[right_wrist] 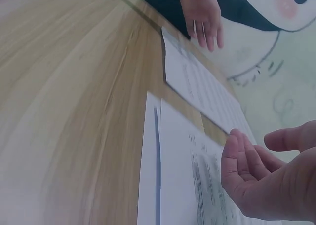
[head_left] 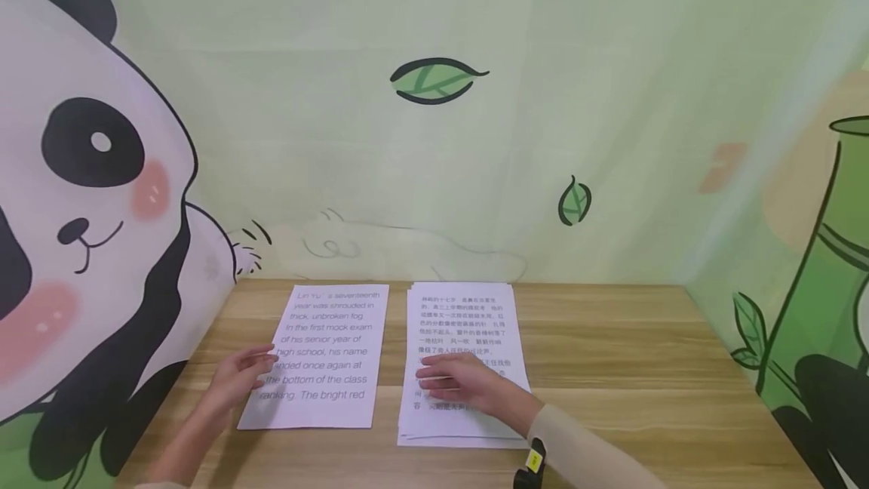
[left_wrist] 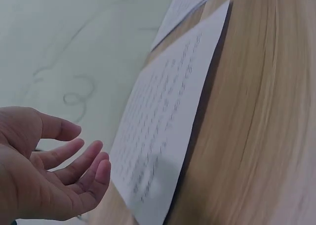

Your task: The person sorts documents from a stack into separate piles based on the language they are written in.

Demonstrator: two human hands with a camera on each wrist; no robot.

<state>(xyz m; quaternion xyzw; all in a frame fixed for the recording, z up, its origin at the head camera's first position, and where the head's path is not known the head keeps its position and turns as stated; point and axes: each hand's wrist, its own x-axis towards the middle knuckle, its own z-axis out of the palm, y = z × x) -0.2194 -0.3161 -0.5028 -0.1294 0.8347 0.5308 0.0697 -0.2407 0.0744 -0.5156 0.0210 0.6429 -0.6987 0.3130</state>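
On the left of the wooden table lies a sheet printed with large English text (head_left: 326,345). To its right sits a small stack of sheets (head_left: 468,323), slightly uneven at the edges, the top one printed with Chinese text. My left hand (head_left: 237,379) hovers at the left edge of the English sheet, fingers relaxed and holding nothing; the left wrist view shows that hand (left_wrist: 64,170) beside the sheet (left_wrist: 163,111). Over the lower part of the stack is my right hand (head_left: 468,382), its fingers loosely bent with nothing between them. In the right wrist view the right hand (right_wrist: 266,175) is above the stack (right_wrist: 177,185).
The wooden tabletop (head_left: 611,368) extends right of the stack. Behind it hangs a pale green backdrop (head_left: 305,96) with printed leaves, a panda (head_left: 156,262) at left and bamboo (head_left: 808,308) at right. A black device with a yellow label (head_left: 532,462) is at the right wrist.
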